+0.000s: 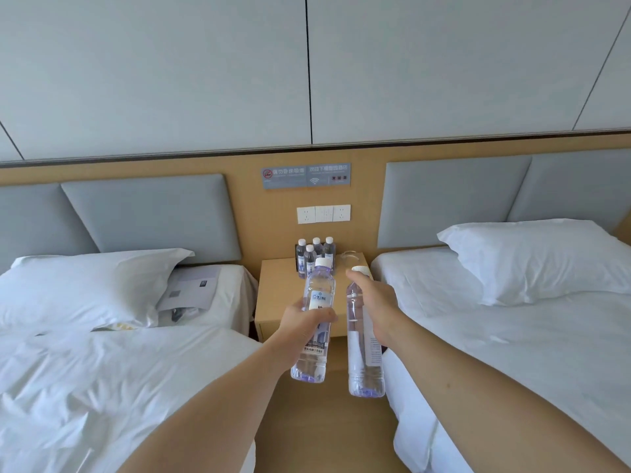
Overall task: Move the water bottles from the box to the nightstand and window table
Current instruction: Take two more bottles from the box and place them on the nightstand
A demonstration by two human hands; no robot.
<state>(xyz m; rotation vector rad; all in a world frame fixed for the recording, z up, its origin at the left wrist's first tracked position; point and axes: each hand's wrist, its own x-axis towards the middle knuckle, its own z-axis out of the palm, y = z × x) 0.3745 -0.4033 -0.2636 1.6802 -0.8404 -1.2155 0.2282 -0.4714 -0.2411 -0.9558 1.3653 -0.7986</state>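
My left hand (304, 322) grips a clear water bottle (312, 353) with a white cap around its middle, held upright. My right hand (374, 298) holds a second clear bottle (363, 363) near its neck, so its body hangs below my fingers. Both bottles are in the air in front of the light wooden nightstand (283, 295) between the two beds. Several small water bottles (314, 252) stand together at the back of the nightstand top. No box is in view.
A bed with a white pillow and papers (191, 288) lies to the left, another white bed (512, 322) to the right. Wall sockets (323, 213) and a sign sit above the nightstand. A wooden floor strip runs between the beds.
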